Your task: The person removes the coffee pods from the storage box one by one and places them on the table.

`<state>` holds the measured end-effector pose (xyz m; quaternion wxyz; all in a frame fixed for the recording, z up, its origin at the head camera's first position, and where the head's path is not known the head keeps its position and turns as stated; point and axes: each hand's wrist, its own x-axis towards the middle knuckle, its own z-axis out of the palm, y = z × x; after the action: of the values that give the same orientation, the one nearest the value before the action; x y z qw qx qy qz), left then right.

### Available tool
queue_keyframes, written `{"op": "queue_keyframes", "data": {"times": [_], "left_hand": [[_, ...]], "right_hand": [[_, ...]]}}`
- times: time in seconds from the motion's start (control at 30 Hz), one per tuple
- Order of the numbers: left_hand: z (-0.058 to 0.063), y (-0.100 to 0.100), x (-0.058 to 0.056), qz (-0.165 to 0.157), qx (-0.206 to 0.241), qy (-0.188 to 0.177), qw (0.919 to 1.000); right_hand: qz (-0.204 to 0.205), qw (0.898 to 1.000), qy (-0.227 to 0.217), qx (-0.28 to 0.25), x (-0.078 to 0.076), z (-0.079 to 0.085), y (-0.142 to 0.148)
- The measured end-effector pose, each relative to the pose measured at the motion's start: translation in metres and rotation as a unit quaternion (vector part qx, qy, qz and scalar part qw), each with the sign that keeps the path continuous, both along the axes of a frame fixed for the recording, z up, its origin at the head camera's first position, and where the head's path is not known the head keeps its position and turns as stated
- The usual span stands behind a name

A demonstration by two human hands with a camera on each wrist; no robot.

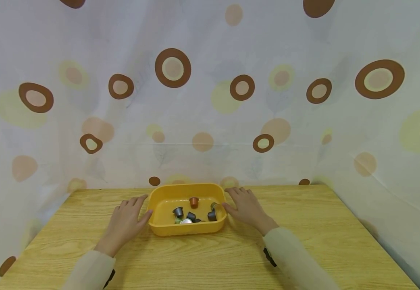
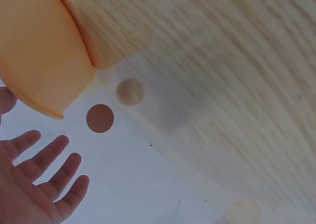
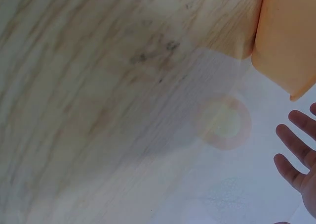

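A yellow plastic bin [image 1: 186, 230] stands on the wooden table, holding several coffee capsules. Among them are an orange capsule [image 1: 194, 202] near the back wall and a dark grey capsule [image 1: 178, 212] toward the left. My left hand [image 1: 125, 220] is at the bin's left end, its thumb by the rim and its fingers spread in the left wrist view. At the opposite end is my right hand [image 1: 247, 208], with the thumb at the rim and the fingers loosely extended. Whether either thumb touches the bin, I cannot tell.
The wooden table [image 1: 297, 225] extends around the bin on both sides and in front. Behind it hangs a pale sheet [image 1: 202, 108] patterned with brown and beige circles, which also lines the left and right sides.
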<state>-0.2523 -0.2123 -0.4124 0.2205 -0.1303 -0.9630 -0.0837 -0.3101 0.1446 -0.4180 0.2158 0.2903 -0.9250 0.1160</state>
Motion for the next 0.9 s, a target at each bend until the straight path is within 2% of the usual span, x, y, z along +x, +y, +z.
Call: {"op": "queue_keyframes", "data": {"times": [0.43,0.73,0.9], "left_hand": [[-0.001,0.001,-0.005,-0.007,0.013,-0.021,0.9997],[-0.006,0.001,-0.009,-0.015,0.017,-0.035,0.9991],[-0.009,0.001,-0.011,-0.015,0.01,-0.032,0.9993]], "right_hand": [[0.014,1.0,-0.005,0.0,-0.007,-0.009,-0.002],[0.025,0.999,-0.027,-0.007,-0.006,-0.008,-0.004],[0.028,0.999,-0.036,-0.015,-0.005,-0.008,-0.005]]}}
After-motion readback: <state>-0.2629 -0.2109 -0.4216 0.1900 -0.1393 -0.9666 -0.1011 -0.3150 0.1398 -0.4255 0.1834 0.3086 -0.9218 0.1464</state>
